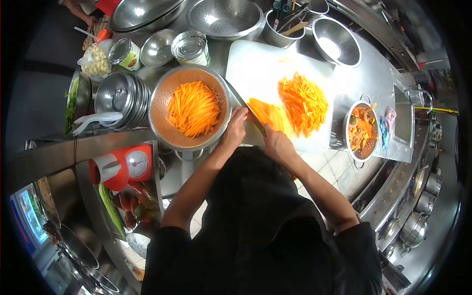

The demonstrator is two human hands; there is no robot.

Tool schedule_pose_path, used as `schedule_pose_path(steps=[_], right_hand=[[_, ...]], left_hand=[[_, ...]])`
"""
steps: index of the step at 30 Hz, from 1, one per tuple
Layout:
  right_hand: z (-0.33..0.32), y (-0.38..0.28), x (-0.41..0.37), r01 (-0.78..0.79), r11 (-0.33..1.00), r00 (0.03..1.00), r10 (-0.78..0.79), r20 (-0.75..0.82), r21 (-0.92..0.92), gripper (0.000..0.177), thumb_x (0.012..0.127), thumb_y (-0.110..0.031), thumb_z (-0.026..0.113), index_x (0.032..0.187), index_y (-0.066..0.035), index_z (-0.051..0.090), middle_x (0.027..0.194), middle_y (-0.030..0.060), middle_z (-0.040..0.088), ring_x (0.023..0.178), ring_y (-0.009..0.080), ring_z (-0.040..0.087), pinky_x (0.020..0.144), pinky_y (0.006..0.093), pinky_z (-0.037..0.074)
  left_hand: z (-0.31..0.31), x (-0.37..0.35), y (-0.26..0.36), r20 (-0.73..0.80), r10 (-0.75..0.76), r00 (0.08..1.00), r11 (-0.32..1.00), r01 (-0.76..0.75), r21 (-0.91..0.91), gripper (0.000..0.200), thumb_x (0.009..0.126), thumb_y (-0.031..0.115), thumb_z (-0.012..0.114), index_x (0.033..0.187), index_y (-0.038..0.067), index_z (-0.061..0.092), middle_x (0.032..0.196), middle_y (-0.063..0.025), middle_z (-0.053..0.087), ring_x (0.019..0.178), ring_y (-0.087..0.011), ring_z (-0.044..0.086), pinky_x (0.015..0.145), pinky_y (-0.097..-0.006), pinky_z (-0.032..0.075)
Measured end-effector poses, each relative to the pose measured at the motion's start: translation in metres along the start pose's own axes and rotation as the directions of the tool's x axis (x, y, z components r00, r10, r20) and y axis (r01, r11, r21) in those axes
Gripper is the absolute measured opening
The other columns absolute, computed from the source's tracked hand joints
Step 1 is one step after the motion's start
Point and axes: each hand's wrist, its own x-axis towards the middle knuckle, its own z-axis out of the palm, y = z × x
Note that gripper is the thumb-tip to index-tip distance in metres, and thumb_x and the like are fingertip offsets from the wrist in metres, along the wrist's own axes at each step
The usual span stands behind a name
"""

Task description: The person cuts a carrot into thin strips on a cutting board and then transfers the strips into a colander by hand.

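My right hand [278, 143] is wrapped round the handle of a kitchen knife [241, 101], whose long blade points away and to the left over the left part of the white cutting board [250, 59]. Flat carrot slices [267, 113] lie overlapped just right of the blade. Bent fingers of my left hand [236, 129] press at the carrot edge beside the blade, partly hidden. On the board's right side sits a heap of carrot strips [303, 104]. More carrot strips [193, 108] fill the middle of a metal colander [158, 98], close to my left wrist.
A two-handled colander [348, 135] with orange peelings stands at the right, near a cloth [388, 125] and a sink [403, 115]. Cans [190, 46], stacked metal bowls [118, 96] and a utensil pot [278, 37] line the left and back. Another person's hand [89, 19] shows far left.
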Motion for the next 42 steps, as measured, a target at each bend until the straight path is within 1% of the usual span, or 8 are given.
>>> schedule_pose_path(steps=[21, 30, 33, 35, 36, 38, 39, 42], right_hand=[[-0.025, -0.01, -0.013, -0.032, 0.999, 0.999, 0.032, 0.038, 0.0, 0.017, 0.084, -0.005, 0.058, 0.097, -0.002, 0.048, 0.07, 0.0281, 0.061, 0.069, 0.0466, 0.062, 0.062, 0.0535, 0.049], [0.012, 0.003, 0.014, 0.019, 1.0, 1.0, -0.018, 0.012, -0.012, 0.018, 0.082, -0.004, 0.054, 0.098, 0.001, 0.048, 0.069, 0.029, 0.062, 0.068, 0.0455, 0.063, 0.065, 0.0531, 0.051], [0.002, 0.012, 0.019, 0.103, 0.991, 0.994, -0.099, -0.044, 0.088, 0.017, 0.081, -0.004, 0.055, 0.096, 0.001, 0.05, 0.072, 0.0293, 0.062, 0.064, 0.0447, 0.063, 0.061, 0.0506, 0.051], [-0.006, 0.023, 0.018, 0.209, 0.891, 0.978, -0.198, -0.069, 0.402, 0.013, 0.082, -0.004, 0.055, 0.094, 0.002, 0.053, 0.079, 0.0279, 0.063, 0.068, 0.043, 0.063, 0.064, 0.0468, 0.051], [-0.024, 0.016, 0.013, 0.212, 0.888, 0.977, -0.202, -0.067, 0.409, 0.013, 0.082, -0.004, 0.055, 0.094, 0.002, 0.053, 0.079, 0.0279, 0.063, 0.068, 0.043, 0.063, 0.064, 0.0468, 0.051], [-0.079, -0.007, 0.003, -0.079, 0.881, 0.979, -0.019, 0.202, 0.467, 0.013, 0.088, -0.009, 0.051, 0.097, 0.0, 0.054, 0.06, 0.0122, 0.054, 0.05, 0.0258, 0.058, 0.052, 0.0365, 0.05], [-0.081, 0.002, 0.003, -0.193, 0.833, 0.957, 0.042, 0.288, 0.518, 0.013, 0.089, -0.01, 0.05, 0.096, 0.001, 0.052, 0.061, 0.0117, 0.056, 0.051, 0.0218, 0.06, 0.049, 0.0342, 0.049], [-0.074, 0.023, -0.005, -0.036, 0.912, 0.99, -0.022, 0.136, 0.408, 0.015, 0.089, -0.011, 0.053, 0.099, 0.0, 0.053, 0.063, 0.016, 0.058, 0.053, 0.0275, 0.061, 0.051, 0.0378, 0.049]], left_hand=[[-0.005, 0.001, -0.001, 0.039, 0.059, 0.998, 0.99, -0.063, 0.127, 0.026, 0.082, -0.013, 0.052, 0.107, -0.005, 0.056, 0.101, -0.0174, 0.057, 0.096, -0.0337, 0.058, 0.082, -0.036, 0.048], [0.002, -0.003, -0.011, -0.03, 0.123, 0.992, 0.984, -0.118, 0.13, 0.022, 0.087, -0.01, 0.051, 0.108, -0.005, 0.055, 0.1, -0.0174, 0.055, 0.092, -0.0326, 0.059, 0.079, -0.0337, 0.049], [-0.001, -0.002, -0.009, 0.033, 0.034, 0.999, 0.993, -0.037, 0.116, 0.025, 0.086, -0.008, 0.054, 0.111, -0.004, 0.052, 0.103, -0.017, 0.054, 0.094, -0.0324, 0.058, 0.081, -0.0338, 0.049], [-0.001, -0.003, -0.006, 0.031, 0.051, 0.998, 0.986, -0.055, 0.159, 0.026, 0.085, -0.008, 0.055, 0.11, -0.003, 0.053, 0.104, -0.0175, 0.054, 0.094, -0.0336, 0.058, 0.081, -0.0346, 0.049], [-0.002, -0.005, -0.002, 0.034, 0.061, 0.998, 0.979, -0.066, 0.194, 0.027, 0.083, -0.008, 0.057, 0.11, -0.002, 0.053, 0.105, -0.018, 0.053, 0.094, -0.0347, 0.058, 0.081, -0.0355, 0.049], [-0.007, -0.004, 0.008, 0.063, 0.069, 0.996, 0.975, -0.081, 0.205, 0.029, 0.079, -0.008, 0.06, 0.107, -0.001, 0.055, 0.104, -0.018, 0.055, 0.095, -0.0364, 0.058, 0.082, -0.0375, 0.048], [-0.009, -0.005, 0.009, 0.09, 0.063, 0.994, 0.959, -0.085, 0.27, 0.029, 0.078, -0.009, 0.06, 0.106, -0.001, 0.055, 0.102, -0.0176, 0.056, 0.095, -0.037, 0.058, 0.082, -0.0382, 0.048], [-0.013, -0.017, 0.031, 0.127, 0.034, 0.991, 0.929, -0.078, 0.362, 0.029, 0.078, -0.008, 0.063, 0.105, 0.001, 0.058, 0.095, -0.016, 0.061, 0.088, -0.0351, 0.061, 0.077, -0.0376, 0.049]])
